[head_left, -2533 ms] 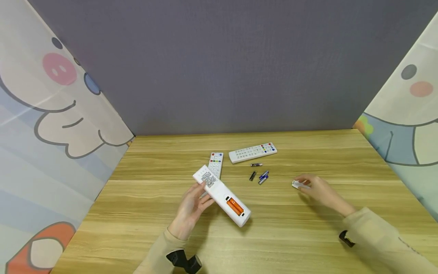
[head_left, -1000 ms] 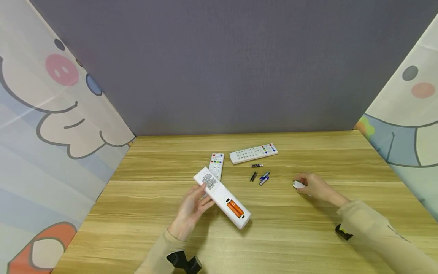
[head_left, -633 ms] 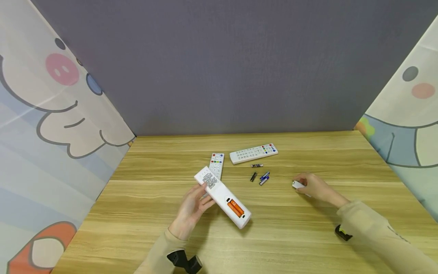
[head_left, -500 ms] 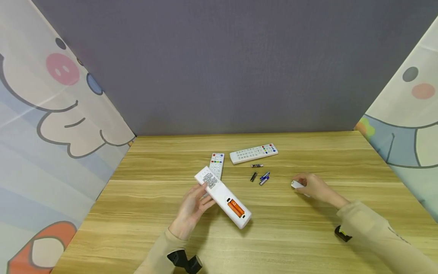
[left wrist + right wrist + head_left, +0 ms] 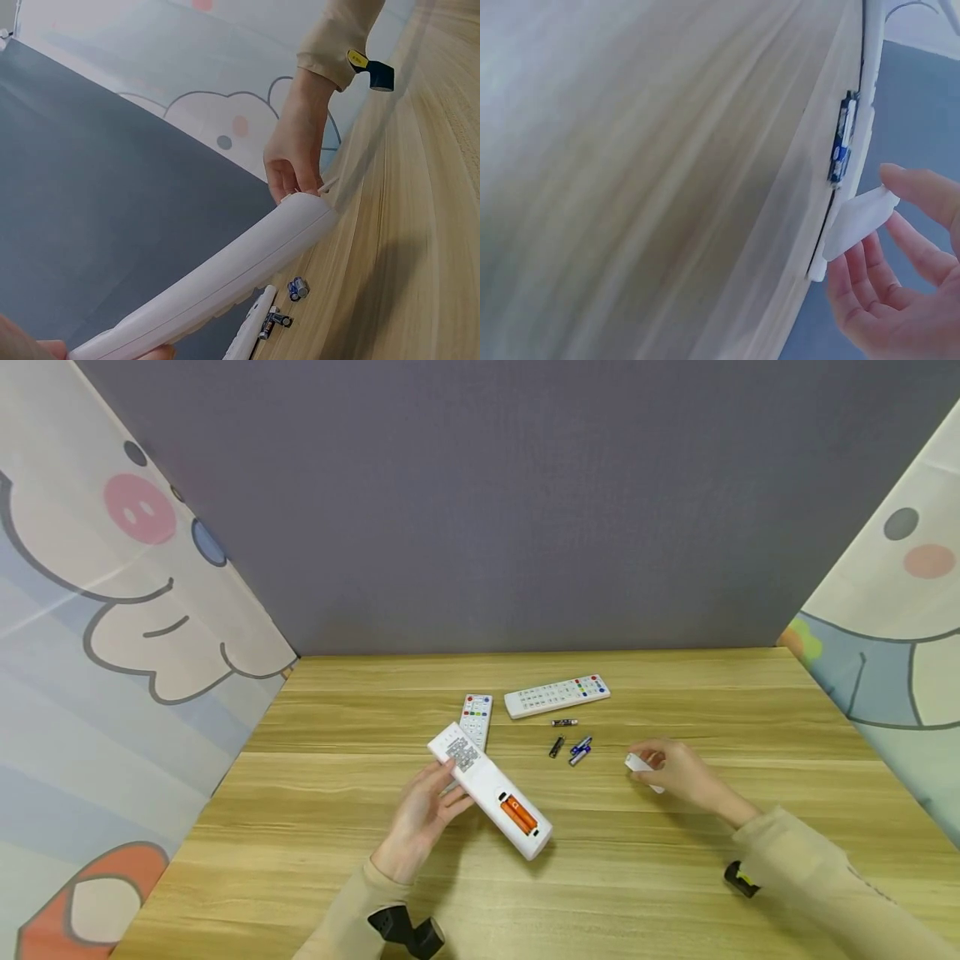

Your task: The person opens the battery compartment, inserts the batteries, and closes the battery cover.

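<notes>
Nearest of all, tan sleeves come in from left and right, each with a black mount at the wrist. Up from the left one, here's the left hand, part-curled, thumb on top and fingers beneath, and it has a firm hold of the remote! That remote is back side up, raised over the table, slanting from far left to near right. At its near right end the battery bay lies bare, two orange batteries side by side inside.

Over to the right, well apart from the remote, the right hand has the small white cover pinched between thumb and fingers, the cover tilted and its fingers bent.

Farther in, between the hands, two blue batteries lie slanted, close together; just left and beyond, two black batteries, one slanted, one lying left to right. The left remote is button side up, partly hidden behind the raised one. Then the far remote, buttons up too, beyond the loose cells. At the back, a grey board, with cartoon sheets at either side.
</notes>
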Demonstrator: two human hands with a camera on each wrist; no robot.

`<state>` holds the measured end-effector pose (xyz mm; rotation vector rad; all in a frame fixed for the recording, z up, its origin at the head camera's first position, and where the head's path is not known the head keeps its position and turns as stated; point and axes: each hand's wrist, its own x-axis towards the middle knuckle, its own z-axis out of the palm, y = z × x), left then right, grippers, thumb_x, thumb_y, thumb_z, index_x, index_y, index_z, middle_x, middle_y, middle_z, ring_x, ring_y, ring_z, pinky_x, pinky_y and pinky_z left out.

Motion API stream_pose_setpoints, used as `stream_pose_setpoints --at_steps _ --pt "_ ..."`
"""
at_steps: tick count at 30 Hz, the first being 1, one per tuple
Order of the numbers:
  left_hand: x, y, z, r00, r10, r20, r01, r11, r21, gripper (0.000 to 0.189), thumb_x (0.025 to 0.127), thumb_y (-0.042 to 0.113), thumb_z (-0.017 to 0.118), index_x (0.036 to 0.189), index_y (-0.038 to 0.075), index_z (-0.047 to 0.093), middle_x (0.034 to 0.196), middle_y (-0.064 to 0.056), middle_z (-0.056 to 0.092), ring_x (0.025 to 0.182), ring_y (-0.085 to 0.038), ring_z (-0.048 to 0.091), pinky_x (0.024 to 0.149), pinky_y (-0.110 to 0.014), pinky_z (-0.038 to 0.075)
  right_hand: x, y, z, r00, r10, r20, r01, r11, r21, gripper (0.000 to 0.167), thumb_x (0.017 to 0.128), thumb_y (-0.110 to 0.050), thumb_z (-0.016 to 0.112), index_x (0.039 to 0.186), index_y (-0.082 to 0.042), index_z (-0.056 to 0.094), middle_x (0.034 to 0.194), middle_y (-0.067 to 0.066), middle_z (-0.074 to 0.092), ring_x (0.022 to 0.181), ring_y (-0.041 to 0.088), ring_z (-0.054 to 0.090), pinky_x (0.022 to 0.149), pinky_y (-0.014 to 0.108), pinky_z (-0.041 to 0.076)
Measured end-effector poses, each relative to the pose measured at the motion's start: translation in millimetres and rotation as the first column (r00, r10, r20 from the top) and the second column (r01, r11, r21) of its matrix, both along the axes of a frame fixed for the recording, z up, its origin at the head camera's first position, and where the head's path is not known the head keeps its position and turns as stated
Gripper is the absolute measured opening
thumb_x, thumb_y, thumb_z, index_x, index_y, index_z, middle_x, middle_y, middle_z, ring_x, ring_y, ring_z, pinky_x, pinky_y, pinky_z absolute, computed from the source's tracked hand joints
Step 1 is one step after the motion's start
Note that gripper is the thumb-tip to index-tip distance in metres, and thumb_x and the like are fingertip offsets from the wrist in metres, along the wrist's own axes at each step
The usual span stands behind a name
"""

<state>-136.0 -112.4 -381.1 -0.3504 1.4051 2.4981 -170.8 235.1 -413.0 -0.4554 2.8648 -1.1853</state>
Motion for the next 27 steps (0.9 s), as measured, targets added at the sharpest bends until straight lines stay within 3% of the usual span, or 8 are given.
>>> stream_pose_setpoints --at_steps 14,27 --pt "0.1 2.4 1.1 1.000 -0.013 0.000 0.013 1.000 0.006 0.039 0.093 0.011 0.043 0.126 -0.006 0.031 0.096 -0.005 0.058 0.083 -0.020 0.060 0.082 -0.037 0.050 14.0 -25 9.9 0.999 0.001 -0.039 -0.004 0.998 -0.063 0.035 0.072 -0.002 0.069 0.104 0.007 0.059 0.084 0.008 0.058 0.076 0.019 0.053 0.064 0.023 0.051" --pt "-0.9 6.3 2.7 1.000 -0.008 0.006 0.008 0.999 0.033 0.036 0.092 0.011 0.045 0.123 -0.003 0.035 0.092 -0.004 0.060 0.078 -0.018 0.061 0.076 -0.033 0.053 25.2 -47 16.2 0.995 0.018 -0.103 -0.031 0.991 -0.131 0.035 0.069 0.001 0.071 0.102 0.005 0.060 0.083 0.006 0.055 0.074 0.015 0.053 0.063 0.023 0.052"
